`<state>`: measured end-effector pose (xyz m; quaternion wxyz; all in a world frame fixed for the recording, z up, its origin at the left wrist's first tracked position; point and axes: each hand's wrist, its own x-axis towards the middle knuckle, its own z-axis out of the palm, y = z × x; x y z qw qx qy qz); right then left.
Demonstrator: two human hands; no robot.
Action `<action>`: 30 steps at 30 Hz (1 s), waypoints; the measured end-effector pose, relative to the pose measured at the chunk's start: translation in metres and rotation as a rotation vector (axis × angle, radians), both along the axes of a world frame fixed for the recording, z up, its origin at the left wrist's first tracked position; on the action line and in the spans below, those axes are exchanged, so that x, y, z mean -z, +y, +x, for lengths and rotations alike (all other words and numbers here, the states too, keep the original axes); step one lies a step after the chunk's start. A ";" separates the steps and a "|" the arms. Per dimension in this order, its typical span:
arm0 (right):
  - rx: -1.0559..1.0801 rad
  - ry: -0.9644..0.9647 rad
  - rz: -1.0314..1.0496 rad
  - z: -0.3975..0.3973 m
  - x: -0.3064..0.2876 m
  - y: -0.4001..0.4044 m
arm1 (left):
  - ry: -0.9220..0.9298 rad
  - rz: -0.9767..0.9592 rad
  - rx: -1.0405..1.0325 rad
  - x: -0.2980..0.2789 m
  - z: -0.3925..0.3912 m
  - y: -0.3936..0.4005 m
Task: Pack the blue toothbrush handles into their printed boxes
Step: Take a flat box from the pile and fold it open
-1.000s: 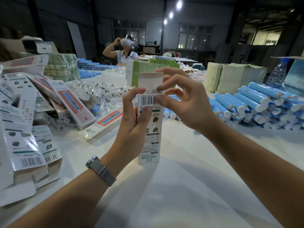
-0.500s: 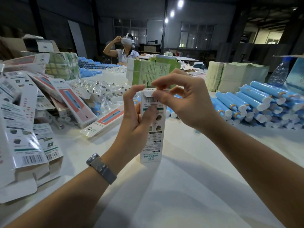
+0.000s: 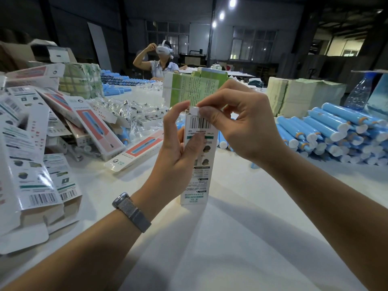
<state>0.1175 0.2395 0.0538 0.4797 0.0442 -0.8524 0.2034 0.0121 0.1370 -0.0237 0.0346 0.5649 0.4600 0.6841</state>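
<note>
The left hand (image 3: 178, 143) grips the tall white printed cardboard box (image 3: 196, 162) upright on the white counter (image 3: 241, 238), bracing it while the right hand (image 3: 237, 127) pinches its top flap closed, likely sealing it. Blue plastic toothbrush handles (image 3: 327, 133) lie stacked right, within reach.

Held printed box (image 3: 196, 164) bottom, upside-down "SONIC ELECTRIC", "X S1" (barcode digits unreadable)

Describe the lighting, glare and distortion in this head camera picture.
Head view: dim hall, three bright ceiling lamps flare white; soft arm shadows fall on the white table; glossy flat boxes at left catch glare; wide-angle lens bends the edges; the held box and both hands stay sharp.
</note>
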 end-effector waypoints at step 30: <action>0.067 0.138 0.374 0.002 0.003 0.007 | -0.060 -0.006 -0.021 -0.002 0.000 -0.003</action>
